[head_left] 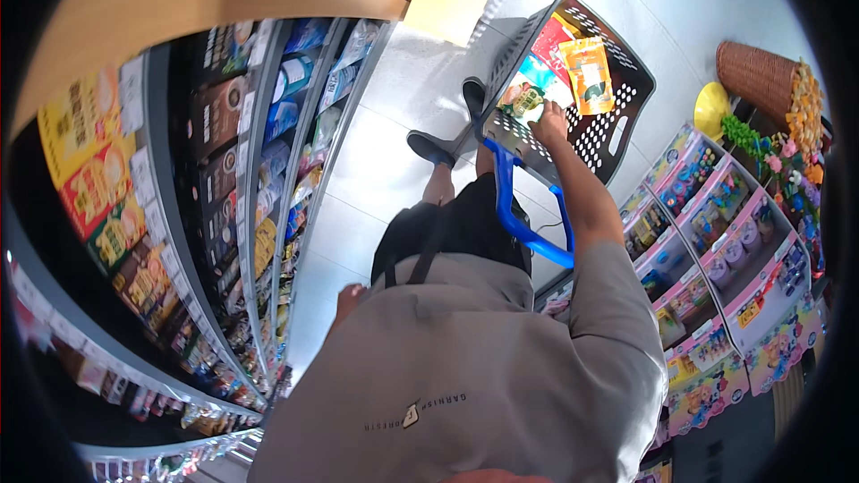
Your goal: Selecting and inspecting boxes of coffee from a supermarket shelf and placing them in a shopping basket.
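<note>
My right hand (pixel 550 123) reaches down into a dark plastic shopping basket (pixel 637 80). Its fingers close on the lower edge of a green and white packet (pixel 526 100). Beside that packet lie an orange pouch (pixel 588 76) and a red packet (pixel 551 41). The basket's blue handle (pixel 504 192) is tilted toward me, below my right forearm. At my left side, my left hand (pixel 347 300) shows only in part next to my grey shirt, and its fingers are mostly hidden.
Tall shelves (pixel 161 215) full of packaged goods curve along my left. On the right stands a pink display rack (pixel 716 241) with small items, below a wicker basket (pixel 756 72) and artificial flowers (pixel 778 156). A pale yellow panel (pixel 446 9) juts out near the shelf end.
</note>
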Demonstrator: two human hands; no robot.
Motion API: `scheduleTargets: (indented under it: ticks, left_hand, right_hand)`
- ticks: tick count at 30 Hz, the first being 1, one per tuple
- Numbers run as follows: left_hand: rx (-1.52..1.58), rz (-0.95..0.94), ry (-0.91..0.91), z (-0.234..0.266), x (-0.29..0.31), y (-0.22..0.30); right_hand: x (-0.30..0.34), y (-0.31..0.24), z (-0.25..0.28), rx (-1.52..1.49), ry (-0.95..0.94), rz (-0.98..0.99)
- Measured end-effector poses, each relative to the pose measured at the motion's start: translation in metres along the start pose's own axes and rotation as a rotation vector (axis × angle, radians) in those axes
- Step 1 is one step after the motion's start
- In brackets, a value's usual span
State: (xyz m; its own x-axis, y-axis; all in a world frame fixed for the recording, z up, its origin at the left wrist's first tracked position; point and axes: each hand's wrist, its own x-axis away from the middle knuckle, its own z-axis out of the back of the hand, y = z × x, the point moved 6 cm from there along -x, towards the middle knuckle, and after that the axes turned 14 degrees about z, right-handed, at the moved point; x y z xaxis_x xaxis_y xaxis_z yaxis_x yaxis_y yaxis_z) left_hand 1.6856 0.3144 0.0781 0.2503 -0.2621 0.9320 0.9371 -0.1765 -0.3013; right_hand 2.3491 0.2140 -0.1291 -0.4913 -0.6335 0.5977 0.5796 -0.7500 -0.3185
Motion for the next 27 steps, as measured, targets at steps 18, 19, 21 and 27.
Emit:
scheduleTargets:
  ticks: [18, 19, 21, 27]
  left_hand:
    - [0.844, 0.265, -0.124, 0.009, 0.090, 0.078]
    - [0.844, 0.276, -0.126, 0.008, 0.088, 0.077]
    - [0.844, 0.282, -0.134, 0.012, 0.087, 0.084]
    - [0.910, 0.280, -0.100, 0.003, 0.078, 0.073]
  right_hand:
    - [-0.099, 0.029, -0.071, -0.104, 0.015, 0.038]
    - [-0.096, 0.025, -0.066, -0.136, 0.045, 0.046]
    - [-0.092, 0.025, -0.060, -0.163, 0.031, 0.058]
    - [-0.076, 0.021, -0.037, -0.046, 0.025, 0.076]
